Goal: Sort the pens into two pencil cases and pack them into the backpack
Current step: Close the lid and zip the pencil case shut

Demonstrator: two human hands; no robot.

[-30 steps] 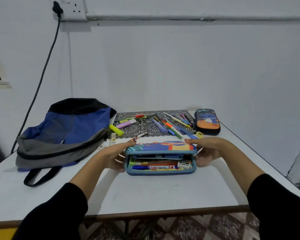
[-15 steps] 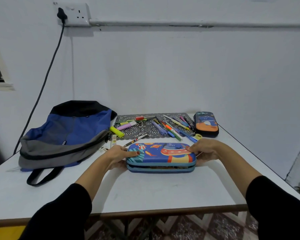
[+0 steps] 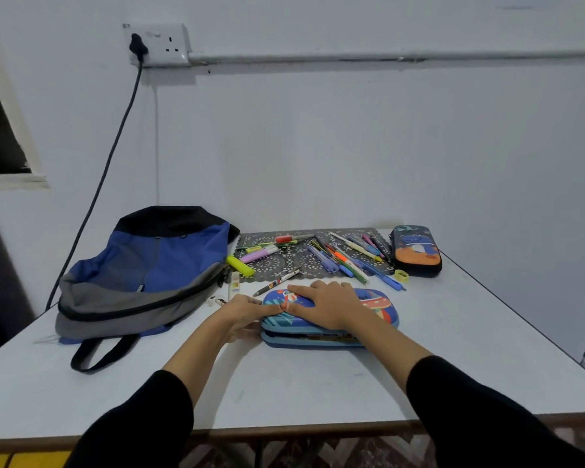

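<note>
A blue pencil case (image 3: 377, 307) with a space print lies in front of me on the white table (image 3: 318, 383). Its lid is down, and a thin gap along the front edge shows pens inside. My right hand (image 3: 325, 304) lies flat on the lid and presses it. My left hand (image 3: 245, 315) grips the case's left end, thumb on the lid. Several loose pens (image 3: 338, 256) lie on a patterned mat (image 3: 298, 265) behind. A second, dark pencil case (image 3: 416, 251) with an orange print sits shut at the back right. The blue and grey backpack (image 3: 142, 275) lies on the left.
A yellow highlighter (image 3: 239, 266), a black pen (image 3: 277, 282) and a pale strip (image 3: 233, 285) lie between the backpack and the mat. A yellow sharpener (image 3: 401, 275) sits by the dark case. A wall stands right behind; a black cable (image 3: 115, 140) hangs from the socket.
The blue case's lid came down from wide open to nearly closed. My right hand moved from the case's right end onto the top of the lid.
</note>
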